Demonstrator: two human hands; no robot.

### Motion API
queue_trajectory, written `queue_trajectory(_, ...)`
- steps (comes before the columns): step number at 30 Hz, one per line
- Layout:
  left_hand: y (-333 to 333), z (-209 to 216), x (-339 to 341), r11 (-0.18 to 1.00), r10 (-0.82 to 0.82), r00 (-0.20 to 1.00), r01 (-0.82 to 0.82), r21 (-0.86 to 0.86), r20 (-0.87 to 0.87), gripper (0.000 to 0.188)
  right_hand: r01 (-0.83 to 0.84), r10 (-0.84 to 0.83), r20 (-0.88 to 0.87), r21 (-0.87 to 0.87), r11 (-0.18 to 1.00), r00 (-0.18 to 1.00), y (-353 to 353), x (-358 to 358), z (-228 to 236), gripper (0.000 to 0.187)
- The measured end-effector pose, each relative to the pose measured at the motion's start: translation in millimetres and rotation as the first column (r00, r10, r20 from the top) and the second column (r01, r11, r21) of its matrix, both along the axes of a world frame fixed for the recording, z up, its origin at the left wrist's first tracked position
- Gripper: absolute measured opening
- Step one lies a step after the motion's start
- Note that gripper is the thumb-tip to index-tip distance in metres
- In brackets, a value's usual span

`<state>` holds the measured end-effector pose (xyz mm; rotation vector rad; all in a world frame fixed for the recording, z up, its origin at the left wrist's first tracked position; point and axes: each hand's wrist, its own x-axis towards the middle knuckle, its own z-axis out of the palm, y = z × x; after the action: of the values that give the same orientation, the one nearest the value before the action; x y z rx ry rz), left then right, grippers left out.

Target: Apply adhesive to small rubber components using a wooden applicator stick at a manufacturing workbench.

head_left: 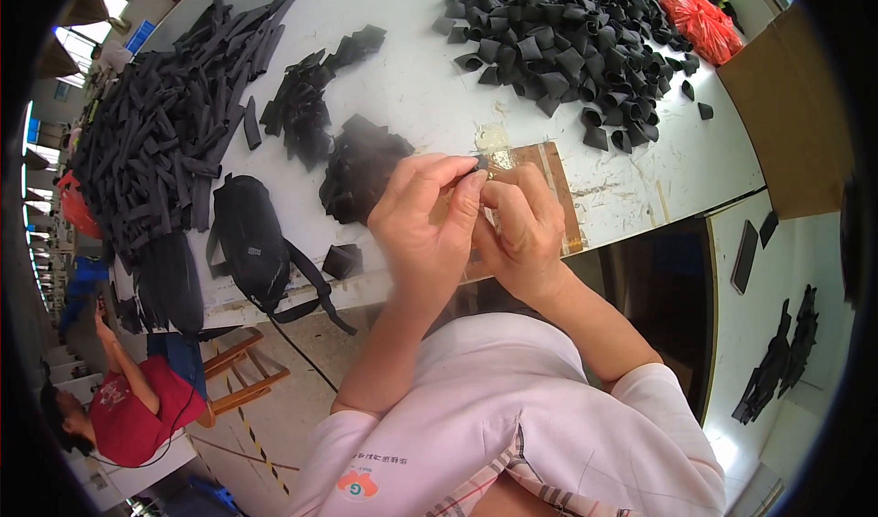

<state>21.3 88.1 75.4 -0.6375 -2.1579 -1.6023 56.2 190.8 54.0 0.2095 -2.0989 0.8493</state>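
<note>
Left hand (425,224) and right hand (519,229) pinch a small black fabric piece (481,162) together; fingers hide most of it.

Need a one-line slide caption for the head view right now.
Both hands, left hand and right hand, pinch a small black piece above a white table heaped with black strips.

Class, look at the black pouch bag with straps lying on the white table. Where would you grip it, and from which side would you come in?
Probably take the black pouch bag by its strap loop, which trails off the body toward the table's near edge. Come in from that edge, since the long strip pile crowds the bag's far side. The left hand and right hand are busy pinching a small black piece.
</note>
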Motion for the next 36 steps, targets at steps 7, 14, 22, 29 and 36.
queue_trajectory(7,-5.9,-2.9,-1.3,0.921,-0.212,0.93,0.087,0.38,0.3,0.005,-0.117,0.32,0.217,-0.633,0.765,0.922,16.9,7.8,3.0,0.026)
queue_trajectory(14,-17.9,-29.6,-14.0,0.574,-0.609,0.772,0.272,0.772,0.181,0.007,-0.217,0.536,0.364,-0.635,0.741,0.762,34.7,-9.2,21.3,0.025)
queue_trajectory(22,-19.3,-40.9,-18.3,0.422,-0.672,0.732,0.256,0.87,0.111,0.007,-0.25,0.427,0.381,-0.433,0.866,0.82,27.6,-11.0,35.8,0.015)
queue_trajectory(29,-23.2,-33.3,-21.0,0.657,-0.588,0.775,0.291,0.695,0.232,0.014,-0.176,0.222,0.189,-0.235,0.956,0.956,16.3,-8.2,9.2,0.011)
queue_trajectory(36,-20.1,-2.0,-28.9,0.856,-0.501,0.829,0.433,0.281,0.249,0.009,-0.172,0.332,0.341,-0.422,0.89,0.88,17.1,-2.7,24.6,0.012)
